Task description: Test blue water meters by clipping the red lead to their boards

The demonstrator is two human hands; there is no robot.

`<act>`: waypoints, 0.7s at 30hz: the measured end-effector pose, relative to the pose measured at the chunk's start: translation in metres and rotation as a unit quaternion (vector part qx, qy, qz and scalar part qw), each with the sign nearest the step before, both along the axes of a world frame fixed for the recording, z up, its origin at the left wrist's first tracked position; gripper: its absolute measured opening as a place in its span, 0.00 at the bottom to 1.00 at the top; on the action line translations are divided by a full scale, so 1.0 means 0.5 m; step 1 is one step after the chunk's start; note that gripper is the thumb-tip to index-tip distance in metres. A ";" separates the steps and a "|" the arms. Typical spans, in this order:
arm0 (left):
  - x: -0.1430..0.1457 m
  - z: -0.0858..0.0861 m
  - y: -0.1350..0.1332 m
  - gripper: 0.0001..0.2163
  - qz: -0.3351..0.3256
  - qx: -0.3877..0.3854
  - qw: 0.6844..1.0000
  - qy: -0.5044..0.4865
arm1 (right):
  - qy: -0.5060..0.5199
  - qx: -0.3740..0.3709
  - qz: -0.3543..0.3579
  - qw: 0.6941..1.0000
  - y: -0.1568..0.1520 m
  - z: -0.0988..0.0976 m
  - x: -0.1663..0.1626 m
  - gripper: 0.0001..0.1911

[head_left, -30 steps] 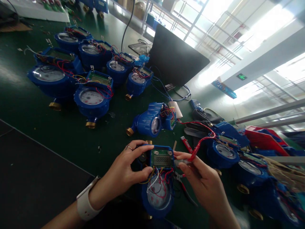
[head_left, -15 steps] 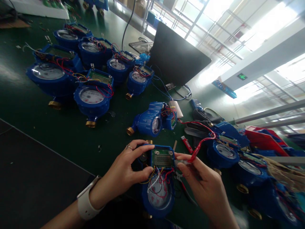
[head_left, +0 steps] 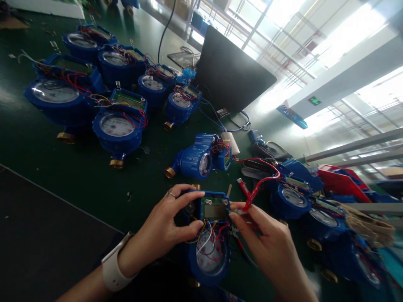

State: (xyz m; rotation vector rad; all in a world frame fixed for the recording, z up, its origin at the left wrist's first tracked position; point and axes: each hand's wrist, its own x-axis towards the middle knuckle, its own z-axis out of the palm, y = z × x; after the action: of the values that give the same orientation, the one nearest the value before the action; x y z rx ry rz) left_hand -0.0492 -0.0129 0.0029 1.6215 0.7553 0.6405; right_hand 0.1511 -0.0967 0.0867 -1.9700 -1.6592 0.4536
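A blue water meter (head_left: 209,256) with a clear round dial stands close in front of me, loose yellow, white and red wires lying over the dial. Its display module (head_left: 215,210), a green board with a small LCD in a blue frame, is gripped at the left edge between the thumb and fingers of my left hand (head_left: 171,218). At the module's right edge, my right hand (head_left: 264,235) pinches a pale connector (head_left: 238,211) on the end of a red cable (head_left: 261,182). The LCD looks blank. Fingers partly cover where connector and module meet.
Another water meter (head_left: 197,157) lies tipped beyond my hands, beside a white block (head_left: 231,142). Several meters (head_left: 116,126) stand at the left, more (head_left: 291,199) at the right. A dark monitor (head_left: 233,71), a red marker-like tube (head_left: 243,187) and a red bin (head_left: 343,183) are also around.
Digits that showed on the LCD are gone. My right hand and the red cable have shifted slightly left. The left hand keeps its grip; the whole view has moved a little.
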 end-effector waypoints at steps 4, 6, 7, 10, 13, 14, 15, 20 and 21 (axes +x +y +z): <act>0.002 0.002 0.002 0.21 -0.001 0.001 1.000 -0.002 | -0.014 -0.015 0.004 1.000 -0.007 -0.005 0.006 0.07; 0.003 0.002 0.002 0.21 -0.003 -0.001 1.000 0.000 | -0.021 -0.023 0.009 0.999 -0.008 -0.006 0.009 0.07; 0.004 0.002 0.002 0.21 -0.004 -0.001 1.000 0.001 | -0.024 -0.023 0.009 0.999 -0.008 -0.006 0.009 0.07; 0.005 0.001 0.002 0.21 -0.005 -0.002 1.000 0.000 | -0.028 -0.015 0.010 0.999 -0.004 -0.004 0.007 0.08; 0.005 0.001 0.002 0.21 -0.007 -0.003 1.000 0.000 | -0.029 -0.018 0.011 0.999 -0.002 -0.004 0.005 0.08; 0.005 0.001 0.002 0.21 -0.008 -0.004 1.000 0.000 | -0.029 -0.024 0.012 0.999 -0.002 -0.004 0.006 0.08; 0.005 0.001 0.003 0.21 -0.007 -0.003 1.000 0.000 | -0.030 -0.029 0.011 0.999 -0.003 -0.004 0.006 0.08; 0.005 0.001 0.004 0.21 -0.008 -0.001 1.000 0.004 | -0.014 -0.031 -0.012 0.999 -0.009 -0.006 0.005 0.08; 0.004 0.001 0.004 0.21 -0.008 -0.001 1.000 0.004 | -0.008 -0.030 -0.017 0.999 -0.009 -0.007 0.004 0.08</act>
State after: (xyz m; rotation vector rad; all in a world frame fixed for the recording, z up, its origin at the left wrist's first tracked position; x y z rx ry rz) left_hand -0.0474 -0.0112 0.0033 1.6277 0.7487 0.6221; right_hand 0.1532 -0.1013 0.0834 -2.0471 -1.6379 0.4812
